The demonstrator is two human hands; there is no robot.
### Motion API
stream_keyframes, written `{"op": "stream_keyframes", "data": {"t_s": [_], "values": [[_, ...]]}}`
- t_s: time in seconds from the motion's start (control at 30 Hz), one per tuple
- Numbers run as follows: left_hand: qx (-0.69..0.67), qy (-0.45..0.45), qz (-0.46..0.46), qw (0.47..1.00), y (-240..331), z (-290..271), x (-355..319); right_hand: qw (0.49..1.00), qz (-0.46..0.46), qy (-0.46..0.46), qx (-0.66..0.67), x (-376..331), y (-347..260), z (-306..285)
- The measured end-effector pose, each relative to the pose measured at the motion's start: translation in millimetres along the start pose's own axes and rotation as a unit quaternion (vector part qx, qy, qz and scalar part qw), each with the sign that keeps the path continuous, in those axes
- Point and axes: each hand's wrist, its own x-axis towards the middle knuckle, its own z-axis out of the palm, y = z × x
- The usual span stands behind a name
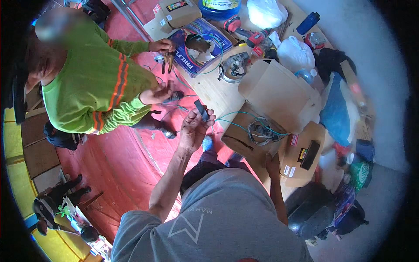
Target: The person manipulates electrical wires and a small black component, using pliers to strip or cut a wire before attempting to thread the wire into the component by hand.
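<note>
My left hand (194, 130) is raised over the table's near edge, its fingers closed on a small dark rectangular piece (201, 110). Green wires (238, 113) run from beside this hand to a round metal lamp fitting (258, 132). The fitting lies inside an open cardboard box (231, 139) whose lid is folded back. Lower right, my right hand (273, 162) is at the near edge of that box, beside a second, closed box (301, 170); its fingers are mostly hidden. On the closed box rests a black phone-like slab (310, 155).
A person in a green shirt (87, 83) stands at left holding pliers (167, 63). On the table are a blue printed box (192, 65), red cordless drills (238, 28), another round fitting (231, 76) and white plastic bags (296, 53). A red sheet (126, 174) covers the floor.
</note>
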Motion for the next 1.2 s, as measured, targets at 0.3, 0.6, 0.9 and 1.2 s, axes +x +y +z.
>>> {"op": "stream_keyframes", "data": {"t_s": [0.3, 0.6, 0.9, 1.2], "values": [[0.136, -0.026, 0.032, 0.99, -3.0, 18.5, 1.1, 0.995, 0.036, -0.074, 0.057, -2.1, -45.7, -27.1], [0.287, -0.02, 0.036, 0.957, -7.3, 34.4, -0.1, 0.987, -0.048, 0.154, 0.02, -29.7, -66.6, -37.2], [0.492, -0.191, -0.096, 0.844, -47.9, 65.0, -28.4, 0.964, -0.056, -0.119, 0.231, -50.0, -217.9, -104.6], [0.457, -0.194, -0.166, 0.852, -72.9, 93.8, -45.2, 0.92, -0.1, -0.215, 0.311, -37.4, -249.1, -104.3]]}}
